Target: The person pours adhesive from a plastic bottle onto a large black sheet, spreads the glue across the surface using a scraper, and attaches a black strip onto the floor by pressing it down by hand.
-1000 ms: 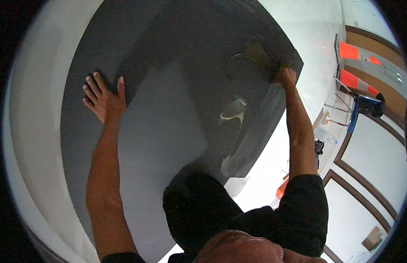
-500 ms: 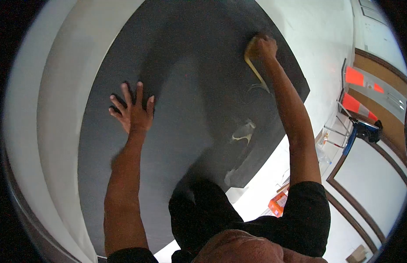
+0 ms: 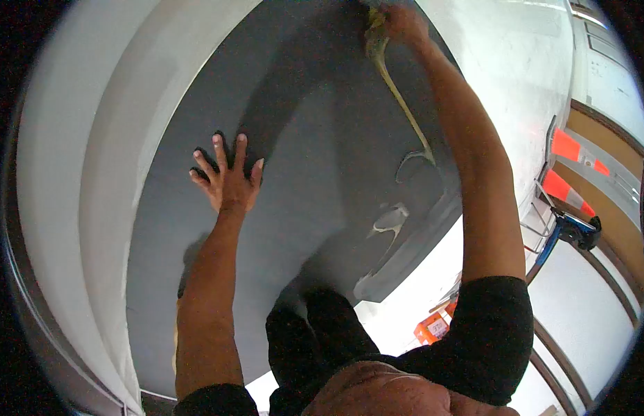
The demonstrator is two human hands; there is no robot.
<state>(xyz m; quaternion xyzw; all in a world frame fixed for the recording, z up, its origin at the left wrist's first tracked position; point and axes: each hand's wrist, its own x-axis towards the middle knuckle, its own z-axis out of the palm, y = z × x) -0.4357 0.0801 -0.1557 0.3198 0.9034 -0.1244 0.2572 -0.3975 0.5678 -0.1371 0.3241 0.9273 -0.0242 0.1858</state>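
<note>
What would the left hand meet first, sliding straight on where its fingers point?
The left hand would probably cross more of the dark sheet, then reach the pale surface beyond its edge; nothing else shows between, though depth is hard to judge.

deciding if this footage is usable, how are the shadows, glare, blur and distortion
Head view: wide-angle bowing and black corners; soft shadows over the dark grey sheet. Head view: white area beside the orange box nearly blown out; right hand near the top edge looks slightly blurred, left hand sharper.
</note>
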